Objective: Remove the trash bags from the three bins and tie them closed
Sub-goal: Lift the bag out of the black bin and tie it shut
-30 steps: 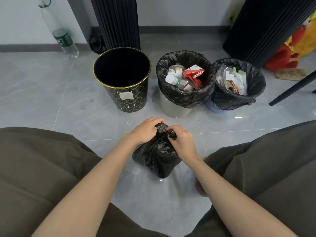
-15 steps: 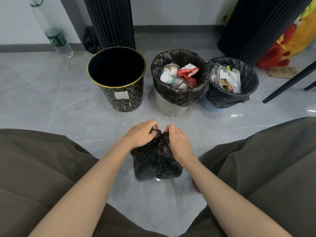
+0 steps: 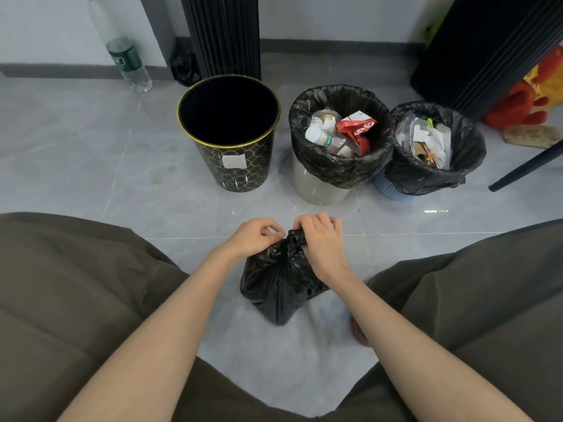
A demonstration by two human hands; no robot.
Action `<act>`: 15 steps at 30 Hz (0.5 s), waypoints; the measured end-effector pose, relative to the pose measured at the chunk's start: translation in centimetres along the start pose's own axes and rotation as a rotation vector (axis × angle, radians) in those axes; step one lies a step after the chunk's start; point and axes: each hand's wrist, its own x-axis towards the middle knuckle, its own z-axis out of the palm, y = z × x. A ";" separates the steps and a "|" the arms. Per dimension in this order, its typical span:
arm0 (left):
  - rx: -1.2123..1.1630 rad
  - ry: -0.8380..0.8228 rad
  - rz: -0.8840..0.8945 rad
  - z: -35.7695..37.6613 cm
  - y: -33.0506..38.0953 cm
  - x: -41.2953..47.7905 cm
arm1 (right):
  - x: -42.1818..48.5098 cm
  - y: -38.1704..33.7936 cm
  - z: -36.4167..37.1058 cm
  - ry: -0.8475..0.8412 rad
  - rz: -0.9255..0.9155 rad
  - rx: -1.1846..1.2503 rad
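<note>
The black trash bag (image 3: 278, 287) sits on the grey tiled floor (image 3: 91, 166) between the person's knees, a little below the middle of the view. Both hands work at its gathered neck, at the bag's 12 o'clock: the left hand (image 3: 254, 236) has its fingers curled and pinching film on the 10 o'clock side, and the right hand (image 3: 320, 239) is clenched over the bunched top on the 2 o'clock side. I judge this to be the knotting of the first bag.

Up the floor at 12 o'clock stand the three bins. The black and gold bin (image 3: 233, 166), at 11 o'clock from the bag, has no liner in it. The grey middle bin (image 3: 320, 190) at 1 o'clock and the blue bin (image 3: 393, 193) at 2 o'clock each carry a black liner folded over the rim and full of rubbish, so two bags seem left to pull and tie.

The film looks thin, soft and slick, and it creases wherever it is squeezed. The load looks small and light, since the bag slumps rather than stands. The best hold is likely the twisted neck just above the contents, where the plastic is thickest. Hard objects inside might pierce the film if the knot is yanked.
</note>
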 end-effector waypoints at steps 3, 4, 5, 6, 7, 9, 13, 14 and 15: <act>-0.160 0.002 -0.026 0.1 0.0 -0.2 | 0.1 0.1 0.2 -0.034 0.020 0.108; -0.213 0.005 -0.034 0.3 0.1 -0.4 | 0.1 0.1 0.2 -0.028 0.038 0.140; -0.256 0.012 -0.043 0.4 0.1 -0.4 | 0.0 0.1 0.2 -0.015 0.063 0.169; -0.289 0.019 -0.051 0.5 0.1 -0.4 | 0.0 0.0 0.1 0.006 0.093 0.202; -0.311 0.021 -0.058 0.6 0.1 -0.3 | 0.0 0.0 0.0 0.031 0.124 0.235; -0.345 0.007 -0.072 0.7 -0.1 -0.2 | 0.1 0.0 0.0 0.059 0.176 0.298; -0.395 -0.048 -0.093 0.6 0.0 -0.1 | -0.1 0.0 0.0 0.054 0.216 0.361; -0.404 -0.056 -0.096 0.6 0.1 0.0 | -0.1 0.0 0.0 0.052 0.227 0.368; -0.406 -0.059 -0.100 0.5 0.1 0.1 | -0.1 0.0 0.0 0.051 0.238 0.372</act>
